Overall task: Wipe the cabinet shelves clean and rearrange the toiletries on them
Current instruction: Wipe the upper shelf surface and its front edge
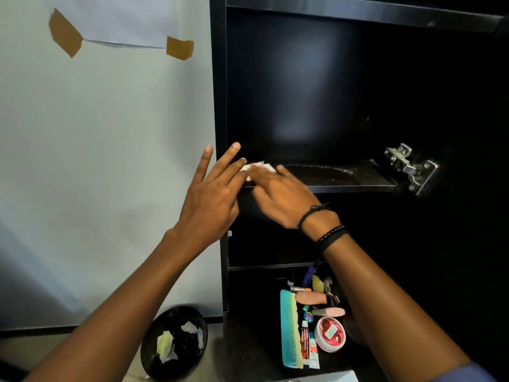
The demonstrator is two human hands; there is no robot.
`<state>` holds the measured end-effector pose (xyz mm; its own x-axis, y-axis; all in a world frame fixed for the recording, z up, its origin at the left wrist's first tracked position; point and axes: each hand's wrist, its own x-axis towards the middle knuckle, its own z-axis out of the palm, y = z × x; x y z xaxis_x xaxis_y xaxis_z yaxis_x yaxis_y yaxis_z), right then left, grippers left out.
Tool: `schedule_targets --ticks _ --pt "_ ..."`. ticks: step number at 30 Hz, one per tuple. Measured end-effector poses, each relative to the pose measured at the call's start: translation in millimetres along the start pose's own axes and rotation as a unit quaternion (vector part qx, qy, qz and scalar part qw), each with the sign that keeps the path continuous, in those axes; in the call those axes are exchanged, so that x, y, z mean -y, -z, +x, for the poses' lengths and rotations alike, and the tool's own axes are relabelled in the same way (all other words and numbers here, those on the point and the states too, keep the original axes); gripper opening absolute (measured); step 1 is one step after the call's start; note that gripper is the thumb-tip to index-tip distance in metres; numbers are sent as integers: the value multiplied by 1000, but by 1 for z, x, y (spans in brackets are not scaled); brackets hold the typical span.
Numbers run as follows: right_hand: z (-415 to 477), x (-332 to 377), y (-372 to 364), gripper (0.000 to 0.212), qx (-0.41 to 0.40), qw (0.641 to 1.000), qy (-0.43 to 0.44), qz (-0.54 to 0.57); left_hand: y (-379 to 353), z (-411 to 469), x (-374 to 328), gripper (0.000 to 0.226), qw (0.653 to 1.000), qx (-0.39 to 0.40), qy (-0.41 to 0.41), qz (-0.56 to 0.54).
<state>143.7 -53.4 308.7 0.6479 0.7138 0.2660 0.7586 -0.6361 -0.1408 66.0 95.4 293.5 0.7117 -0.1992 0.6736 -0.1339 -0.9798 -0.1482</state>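
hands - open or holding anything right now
left hand: open, fingers straight, holding nothing
right hand: open, pressing the small white wipe flat onto the black cabinet shelf

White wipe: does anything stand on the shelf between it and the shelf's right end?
Nothing visible does. The right hand presses the white wipe at the left end of the shelf; only pale dust streaks lie ahead.
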Motion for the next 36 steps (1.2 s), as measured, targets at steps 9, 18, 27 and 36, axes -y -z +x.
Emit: schedule_targets --ticks 9,18,27,36 --pt "-42 -144 55 54 50 940 -335 -34 -8 -2 2 51 997 14 -12 76" --pt "35 -30 27 45 63 973 -210 -75 11 8 19 55 987 13 -37 153" --pt "41 26 9 35 70 994 -49 74 16 10 13 45 997 -25 -16 65" --pt "-63 -29 2 40 -58 998 3 23 10 1 1 62 985 97 -11 146"
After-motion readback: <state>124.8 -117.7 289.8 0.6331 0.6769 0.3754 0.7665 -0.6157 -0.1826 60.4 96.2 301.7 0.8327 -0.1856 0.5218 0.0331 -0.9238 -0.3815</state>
